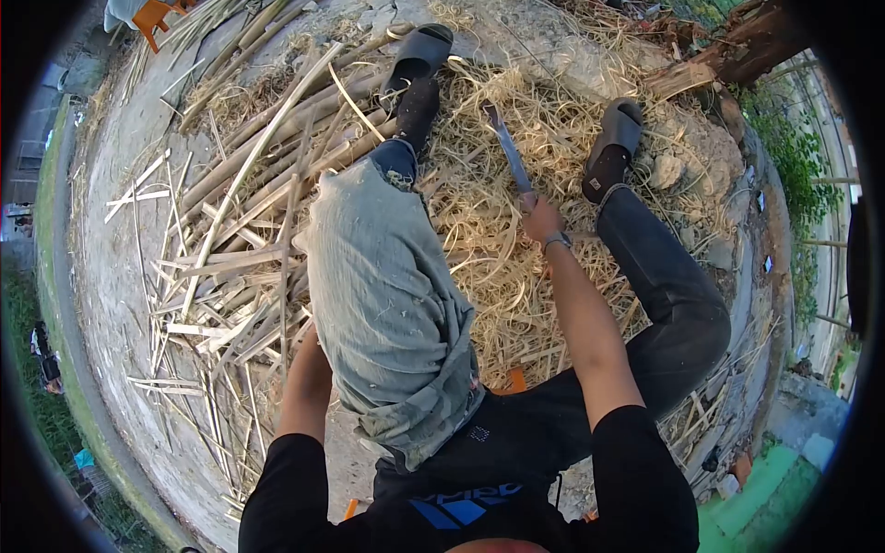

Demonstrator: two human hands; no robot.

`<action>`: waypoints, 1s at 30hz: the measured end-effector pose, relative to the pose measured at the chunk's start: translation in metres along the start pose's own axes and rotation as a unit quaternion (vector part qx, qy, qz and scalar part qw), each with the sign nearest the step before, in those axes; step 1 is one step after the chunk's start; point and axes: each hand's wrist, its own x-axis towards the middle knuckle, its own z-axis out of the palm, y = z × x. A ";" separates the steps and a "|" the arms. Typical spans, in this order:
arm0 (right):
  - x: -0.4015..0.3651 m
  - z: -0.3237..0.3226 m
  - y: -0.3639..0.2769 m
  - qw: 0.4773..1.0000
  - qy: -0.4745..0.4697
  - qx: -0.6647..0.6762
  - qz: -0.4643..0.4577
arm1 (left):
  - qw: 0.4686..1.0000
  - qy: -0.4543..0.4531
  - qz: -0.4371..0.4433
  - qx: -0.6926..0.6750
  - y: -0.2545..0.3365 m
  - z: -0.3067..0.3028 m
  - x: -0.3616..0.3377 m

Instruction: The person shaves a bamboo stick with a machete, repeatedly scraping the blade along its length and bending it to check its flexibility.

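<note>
Knife [509,152] clamped in right hand [542,219], blade pointing out over shavings [489,286] between the legs. Left hand hidden behind cloth [387,295] on thigh, beside bamboo strips [240,230]; can't tell its grip.

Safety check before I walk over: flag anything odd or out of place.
Nothing stands out. The right hand grips a long knife above the bamboo shavings heaped in front; split bamboo strips lie scattered to the left.

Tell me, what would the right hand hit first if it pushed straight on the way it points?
The right hand holds a knife; it would probably meet the shavings pile first, though depth is unclear.
</note>
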 end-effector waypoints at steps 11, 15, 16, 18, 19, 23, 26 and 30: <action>-0.006 -0.046 0.034 0.918 0.012 0.395 0.027 | 0.988 -0.053 0.139 -0.037 -0.021 0.011 -0.023; -0.016 0.000 0.036 0.906 -0.014 0.424 0.016 | 0.900 0.269 0.119 0.322 0.014 -0.012 -0.042; -0.010 0.020 0.044 0.906 -0.030 0.423 0.008 | 0.869 0.386 0.057 0.305 -0.004 -0.009 -0.034; 0.008 0.084 0.068 0.883 0.008 0.469 -0.011 | 0.862 0.379 0.046 0.332 -0.026 -0.003 -0.036; 0.030 0.134 0.089 0.899 0.065 0.430 -0.055 | 0.853 0.376 0.033 0.360 -0.030 -0.003 -0.040; 0.053 0.222 0.127 0.917 0.128 0.368 -0.086 | 0.918 0.270 0.014 0.289 -0.016 -0.037 -0.051; 0.008 0.156 0.108 0.961 0.013 0.263 -0.084 | 0.938 0.230 0.014 0.260 -0.012 -0.050 -0.050; -0.051 0.080 0.070 0.987 0.032 0.136 -0.078 | 0.948 0.193 0.018 0.253 -0.009 -0.077 -0.044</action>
